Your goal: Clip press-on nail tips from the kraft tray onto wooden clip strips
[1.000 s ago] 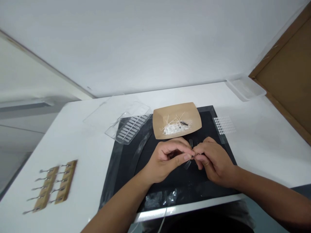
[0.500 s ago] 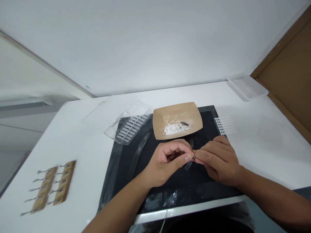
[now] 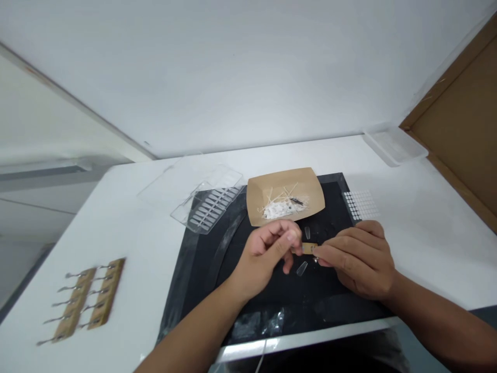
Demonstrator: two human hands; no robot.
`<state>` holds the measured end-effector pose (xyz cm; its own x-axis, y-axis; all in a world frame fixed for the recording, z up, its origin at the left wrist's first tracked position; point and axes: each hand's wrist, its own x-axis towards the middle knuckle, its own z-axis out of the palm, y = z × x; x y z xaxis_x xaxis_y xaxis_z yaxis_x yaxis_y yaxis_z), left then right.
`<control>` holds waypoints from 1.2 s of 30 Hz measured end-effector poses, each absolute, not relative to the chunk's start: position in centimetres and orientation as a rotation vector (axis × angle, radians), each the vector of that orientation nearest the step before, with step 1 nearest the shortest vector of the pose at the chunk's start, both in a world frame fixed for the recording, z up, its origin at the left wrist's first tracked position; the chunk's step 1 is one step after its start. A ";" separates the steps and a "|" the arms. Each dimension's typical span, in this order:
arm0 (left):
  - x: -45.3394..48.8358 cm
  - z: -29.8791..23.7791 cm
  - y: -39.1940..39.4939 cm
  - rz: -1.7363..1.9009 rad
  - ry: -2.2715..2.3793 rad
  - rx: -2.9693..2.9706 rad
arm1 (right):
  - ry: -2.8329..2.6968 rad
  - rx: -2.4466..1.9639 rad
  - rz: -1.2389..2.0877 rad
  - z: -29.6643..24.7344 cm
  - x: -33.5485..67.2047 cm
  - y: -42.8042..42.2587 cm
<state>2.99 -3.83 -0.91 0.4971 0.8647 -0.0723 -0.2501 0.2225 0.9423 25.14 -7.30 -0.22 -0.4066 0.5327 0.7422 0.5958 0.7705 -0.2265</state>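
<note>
A small tan strip (image 3: 309, 248) with a dark metal bit at its right end spans the gap between my hands, over a black mat (image 3: 267, 290). My right hand (image 3: 359, 256) pinches that right end between thumb and fingers. Curled at the other end, my left hand (image 3: 267, 251) has its thumb pressed to the index finger; whatever sits in this pinch is hidden. One clear nail tip (image 3: 302, 268) lies on the mat just below the strip, and another clear nail tip (image 3: 307, 232) is above it.
Behind my hands stands a brown paper tray (image 3: 285, 181) holding white scraps and sticks. Clear plastic cases (image 3: 209, 207) with nail tips are left of it. White stickers (image 3: 361, 204) and a plastic box (image 3: 396, 145) are right. Tan blocks with metal clips (image 3: 103, 292) lie far left.
My hands have drawn slightly apart, my right hand shifting right. The tan strip now shows between them, where earlier only a small metal bit was visible at the touching fingertips.
</note>
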 end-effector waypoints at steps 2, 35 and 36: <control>2.7 -1.2 -3.3 0.941 0.766 1.071 | -2.070 -0.826 -0.063 0.1 25.0 -7.4; 2.1 -1.3 -2.4 1.311 0.993 2.224 | -1.869 -1.064 0.635 -1.5 23.5 -7.4; 2.0 -1.3 -2.4 1.320 1.033 2.260 | -1.878 -1.076 0.608 -1.6 23.5 -7.5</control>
